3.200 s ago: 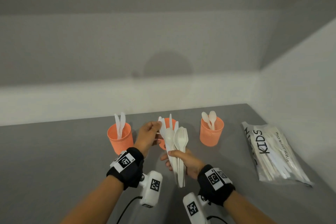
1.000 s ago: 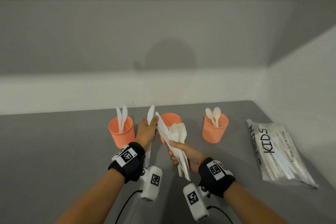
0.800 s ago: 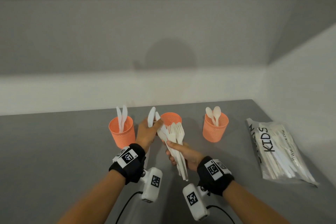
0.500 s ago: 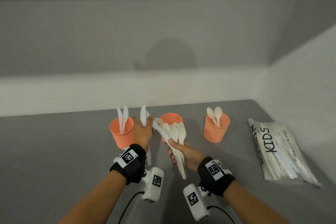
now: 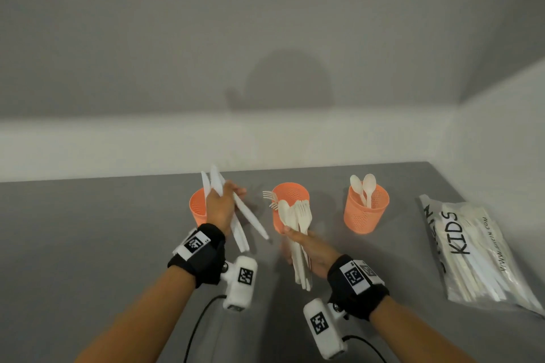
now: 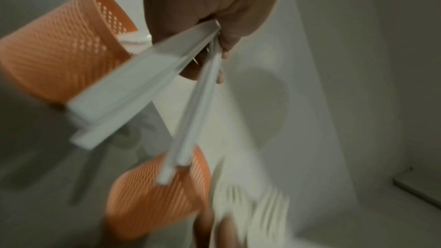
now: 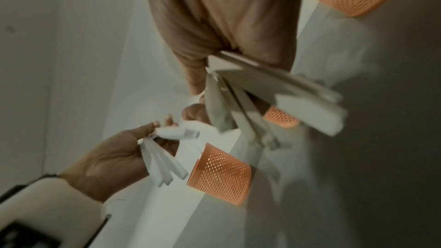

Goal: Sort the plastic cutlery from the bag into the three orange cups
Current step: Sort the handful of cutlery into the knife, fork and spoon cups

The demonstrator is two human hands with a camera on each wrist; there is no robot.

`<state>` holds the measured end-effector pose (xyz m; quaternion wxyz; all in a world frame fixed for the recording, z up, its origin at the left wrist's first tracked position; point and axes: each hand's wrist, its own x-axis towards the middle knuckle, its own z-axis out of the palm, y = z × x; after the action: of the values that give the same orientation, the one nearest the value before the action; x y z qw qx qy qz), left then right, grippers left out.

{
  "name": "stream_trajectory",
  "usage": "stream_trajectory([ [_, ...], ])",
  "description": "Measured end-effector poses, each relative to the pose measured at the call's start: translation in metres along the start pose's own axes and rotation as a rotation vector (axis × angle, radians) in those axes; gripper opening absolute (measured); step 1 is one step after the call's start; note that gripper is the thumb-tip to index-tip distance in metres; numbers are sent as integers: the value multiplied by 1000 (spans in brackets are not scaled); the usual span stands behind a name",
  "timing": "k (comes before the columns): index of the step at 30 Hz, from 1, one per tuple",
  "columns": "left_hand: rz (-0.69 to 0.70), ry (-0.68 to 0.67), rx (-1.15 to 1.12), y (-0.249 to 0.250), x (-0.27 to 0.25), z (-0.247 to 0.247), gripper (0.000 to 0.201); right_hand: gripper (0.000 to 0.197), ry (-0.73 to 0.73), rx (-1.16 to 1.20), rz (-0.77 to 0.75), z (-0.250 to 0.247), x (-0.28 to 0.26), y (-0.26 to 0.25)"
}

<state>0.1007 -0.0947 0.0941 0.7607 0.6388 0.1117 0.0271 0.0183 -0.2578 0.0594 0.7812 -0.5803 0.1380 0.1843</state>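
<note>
Grey desk [image 5: 88,244] was where knives [image 5: 236,215] were gripped in the left hand [image 5: 219,209] by the left cup [image 5: 198,206] near the back edge, forks and spoons [image 5: 298,233] were gripped in the right hand [image 5: 309,247], and the knives were best lowered handles first.

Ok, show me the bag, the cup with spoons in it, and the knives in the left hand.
bag [image 5: 474,256], head view, printed front.
cup with spoons [image 5: 364,216], head view, mesh wall.
knives [image 5: 250,218], head view, handle below the left hand [image 5: 221,209].
</note>
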Motion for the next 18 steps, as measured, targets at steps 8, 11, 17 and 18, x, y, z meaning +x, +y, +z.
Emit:
stream_trajectory([
  [8,332,257,11,70,66,-20,37,15,37,0,24,-1,7,-5],
  [11,357,282,89,66,87,-19,44,17,45,7,13,0,8,-9],
  [17,250,221,260,9,97,-27,46,18,44,17,6,-6,9,-14],
  [18,231,197,286,0,97,-29,44,17,52,12,11,-7,10,-13],
])
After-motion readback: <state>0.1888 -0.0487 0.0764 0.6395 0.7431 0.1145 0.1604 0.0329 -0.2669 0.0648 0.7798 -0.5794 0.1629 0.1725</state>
